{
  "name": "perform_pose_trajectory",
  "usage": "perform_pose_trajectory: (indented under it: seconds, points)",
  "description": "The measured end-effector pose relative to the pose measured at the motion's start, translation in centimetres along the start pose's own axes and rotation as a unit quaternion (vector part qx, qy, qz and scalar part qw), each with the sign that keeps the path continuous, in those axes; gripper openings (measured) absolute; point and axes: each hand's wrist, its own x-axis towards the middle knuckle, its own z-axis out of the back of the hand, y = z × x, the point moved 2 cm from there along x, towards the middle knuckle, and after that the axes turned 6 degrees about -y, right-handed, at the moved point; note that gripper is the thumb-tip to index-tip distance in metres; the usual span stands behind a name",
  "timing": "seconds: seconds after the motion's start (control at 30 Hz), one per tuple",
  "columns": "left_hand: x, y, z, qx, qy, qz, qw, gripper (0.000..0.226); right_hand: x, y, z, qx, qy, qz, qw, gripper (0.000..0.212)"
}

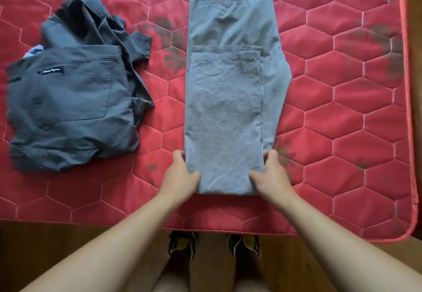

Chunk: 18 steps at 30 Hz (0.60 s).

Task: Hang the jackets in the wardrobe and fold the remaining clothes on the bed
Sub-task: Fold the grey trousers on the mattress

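Left hand (180, 175) and right hand (271, 173) each pinch a near corner of the grey trousers (223, 109), folded once on the red bed (342, 109), long axis running away, waistband far; likely another fold due, crumpled dark garment (75, 99) not yet folded.

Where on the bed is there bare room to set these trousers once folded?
Widest free patch: red mattress right of the grey trousers, out to the bed's right edge. A narrower strip lies between the trousers and the dark garment pile. Left side is crowded by that pile.
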Motion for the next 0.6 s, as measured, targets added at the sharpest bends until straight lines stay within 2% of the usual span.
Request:
perform_pose_trajectory:
  seconds: [0.07, 0.1, 0.2, 0.27, 0.33, 0.4, 0.53, 0.6]
  points:
    - [-0.9, 0.1, -0.2, 0.100, -0.018, -0.047, 0.994, 0.081, -0.8, 0.2, 0.1, -0.051, -0.027, 0.049, 0.997, 0.055]
    - [-0.8, -0.1, -0.1, 0.137, -0.052, -0.073, 0.987, 0.092, -0.6, 0.6, 0.3, -0.077, -0.066, 0.097, 0.990, 0.063]
    - [2.2, -3.1, 0.2, 0.202, -0.188, -0.203, 0.940, 0.086, 2.2, 4.0, 0.9, -0.155, -0.198, 0.254, 0.934, 0.071]
    - [6.0, -5.7, -0.1, 0.238, -0.216, -0.281, 0.904, 0.078, 5.9, 6.9, 0.8, -0.222, -0.200, 0.316, 0.900, 0.073]
    - [9.8, -7.4, -0.7, 0.278, -0.208, -0.324, 0.880, 0.076, 10.1, 8.4, 0.4, -0.311, -0.176, 0.337, 0.871, 0.077]
    - [12.5, -7.8, -1.3, 0.318, -0.179, -0.341, 0.866, 0.074, 12.9, 8.3, 0.3, -0.363, -0.146, 0.336, 0.857, 0.079]
    - [13.3, -7.8, -0.9, 0.348, -0.177, -0.339, 0.856, 0.072, 13.8, 8.3, 0.4, -0.383, -0.129, 0.324, 0.855, 0.080]
    - [13.2, -9.2, 0.2, 0.355, -0.200, -0.346, 0.845, 0.067, 13.6, 9.4, 1.1, -0.374, -0.168, 0.330, 0.850, 0.077]
